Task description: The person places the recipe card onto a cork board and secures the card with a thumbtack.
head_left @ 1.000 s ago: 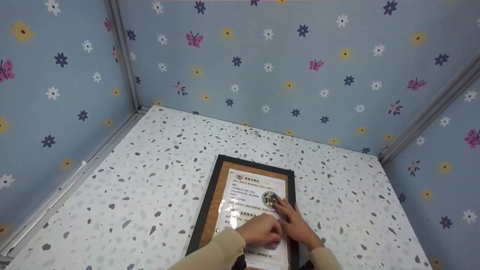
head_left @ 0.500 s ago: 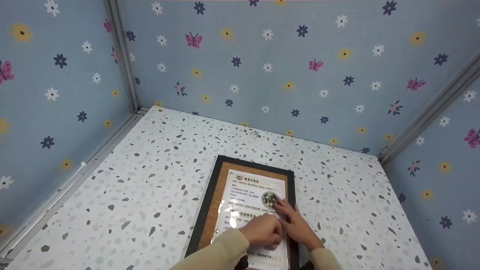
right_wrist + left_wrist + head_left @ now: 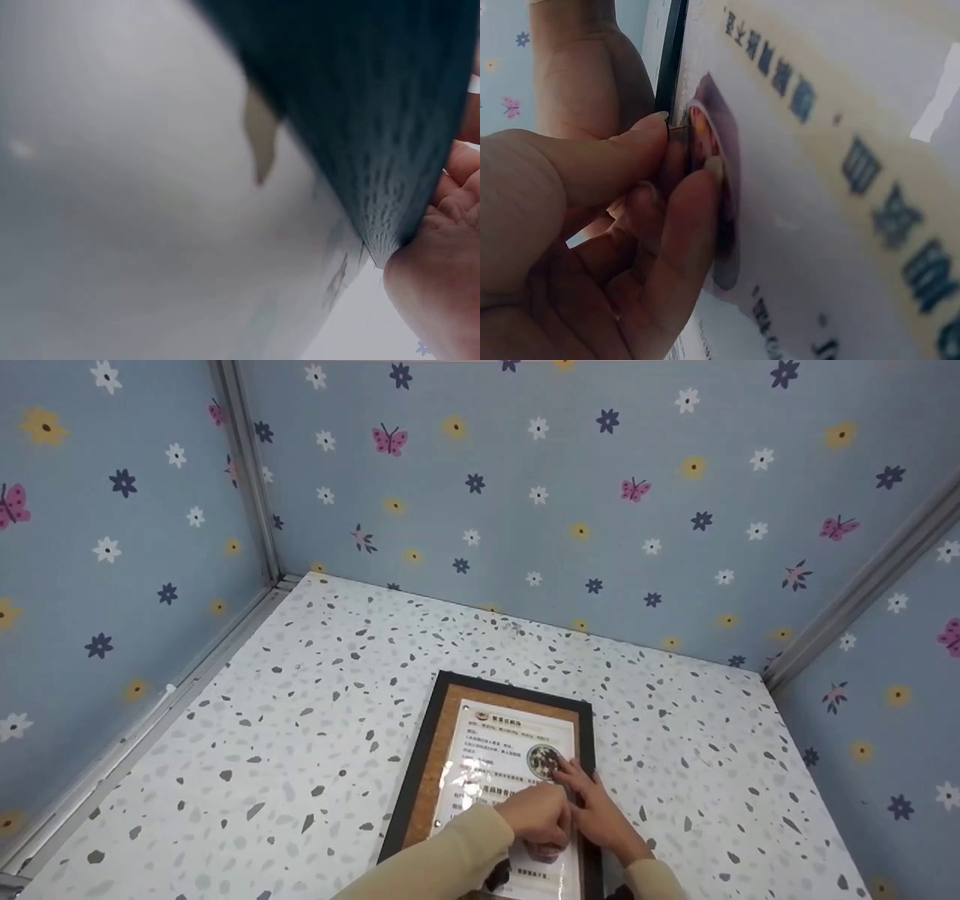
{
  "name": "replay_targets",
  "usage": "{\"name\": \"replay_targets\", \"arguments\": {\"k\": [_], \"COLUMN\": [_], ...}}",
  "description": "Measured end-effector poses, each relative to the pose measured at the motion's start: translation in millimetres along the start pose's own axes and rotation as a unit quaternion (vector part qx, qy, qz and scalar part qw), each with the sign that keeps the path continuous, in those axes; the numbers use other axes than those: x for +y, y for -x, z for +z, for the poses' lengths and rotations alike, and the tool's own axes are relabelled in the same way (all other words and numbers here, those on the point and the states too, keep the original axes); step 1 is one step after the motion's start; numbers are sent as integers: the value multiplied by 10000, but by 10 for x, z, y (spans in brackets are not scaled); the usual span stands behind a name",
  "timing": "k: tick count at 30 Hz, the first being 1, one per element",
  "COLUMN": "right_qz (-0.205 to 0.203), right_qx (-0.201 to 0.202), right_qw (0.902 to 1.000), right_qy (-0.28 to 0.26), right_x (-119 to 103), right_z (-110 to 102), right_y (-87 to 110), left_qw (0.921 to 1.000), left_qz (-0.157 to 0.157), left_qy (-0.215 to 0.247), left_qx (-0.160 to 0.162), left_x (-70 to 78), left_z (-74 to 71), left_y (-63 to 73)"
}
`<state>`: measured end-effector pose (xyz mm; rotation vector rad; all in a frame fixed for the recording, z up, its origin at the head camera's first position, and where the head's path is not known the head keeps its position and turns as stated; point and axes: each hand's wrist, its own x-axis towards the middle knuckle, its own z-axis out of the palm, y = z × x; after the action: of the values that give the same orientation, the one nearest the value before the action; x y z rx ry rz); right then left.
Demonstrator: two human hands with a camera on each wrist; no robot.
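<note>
A cork board (image 3: pixel 436 761) in a dark frame (image 3: pixel 412 781) lies on the speckled table, bearing a glossy printed sheet (image 3: pixel 491 742) with food pictures. Over the sheet's lower part, my left hand (image 3: pixel 536 811) is bent down with fingers curled. In the left wrist view its thumb and fingers pinch a small pushpin (image 3: pixel 679 129) right at the sheet, beside a round food picture (image 3: pixel 703 135); the pin's head is mostly hidden. My right hand (image 3: pixel 600 814) rests along the right side of the board, fingers extended over the sheet's edge near the upper food picture (image 3: pixel 544 763).
The white speckled table (image 3: pixel 337 720) extends around the board. Blue panels (image 3: pixel 525 495) with flowers and butterflies rise behind and at both sides, joined by metal posts (image 3: pixel 251 472). Small tacks (image 3: pixel 437 823) sit at the sheet's left side.
My left hand and its sleeve have shifted slightly to the right over the sheet. The right hand and the board have kept their places.
</note>
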<state>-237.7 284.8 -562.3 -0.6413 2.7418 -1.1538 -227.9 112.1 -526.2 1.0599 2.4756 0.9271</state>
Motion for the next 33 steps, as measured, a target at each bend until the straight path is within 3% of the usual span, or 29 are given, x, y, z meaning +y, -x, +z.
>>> {"name": "replay_targets", "arguments": {"k": [7, 15, 30, 33], "right_qz": [-150, 29, -173, -115], "right_qx": [19, -2, 117, 58], "right_qw": [9998, 10000, 9998, 9999], "right_qy": [-85, -77, 52, 11], "right_x": [12, -2, -1, -7], "right_z": [-20, 1, 4, 29], "right_y": [-9, 19, -3, -12], "left_qw": [9991, 9992, 9992, 9987], "left_qz": [-18, -53, -255, -485], "left_qy": [-400, -127, -234, -155], "left_qx": [-167, -362, -176, -20], "left_x": [37, 40, 75, 40], "left_z": [-37, -36, -40, -1], "left_y": [-40, -26, -28, -24]}}
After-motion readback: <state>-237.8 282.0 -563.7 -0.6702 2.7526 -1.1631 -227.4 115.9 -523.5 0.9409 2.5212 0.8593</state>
